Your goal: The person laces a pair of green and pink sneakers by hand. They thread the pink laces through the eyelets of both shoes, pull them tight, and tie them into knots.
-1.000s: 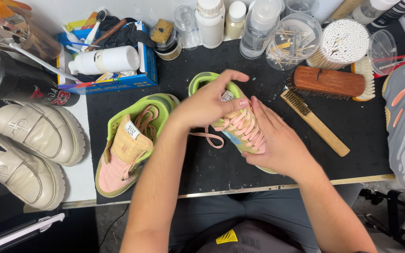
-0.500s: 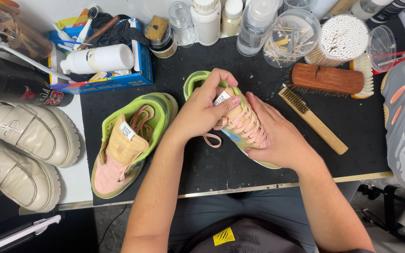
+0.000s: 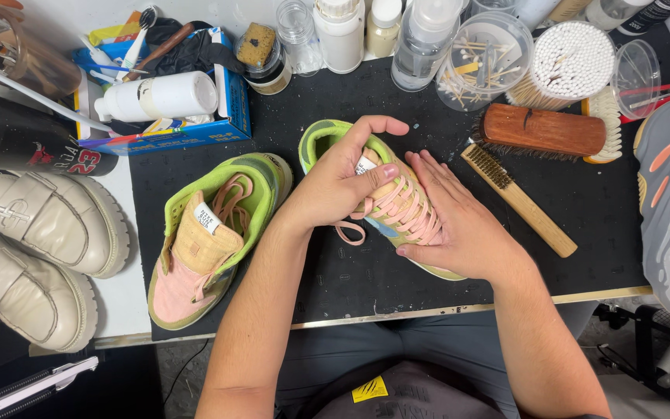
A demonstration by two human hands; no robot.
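Left hand (image 3: 339, 182) curled over the collar of a laced sneaker (image 3: 397, 206), thumb pinching the tongue near its label. Right hand (image 3: 459, 221) lies flat, fingers spread, along the sneaker's outer side. Sneaker rests on a black mat (image 3: 583, 225), between both hands. Pink lace end (image 3: 348, 233) loops below the left hand. Second sneaker (image 3: 203, 240) just left of the left forearm. Wire brush (image 3: 517, 200) right of the right hand, wooden brush (image 3: 544, 132) beyond it.

A blue box (image 3: 230, 109) sat at the back (left side). White tags (image 3: 206, 218) marked both shoes.
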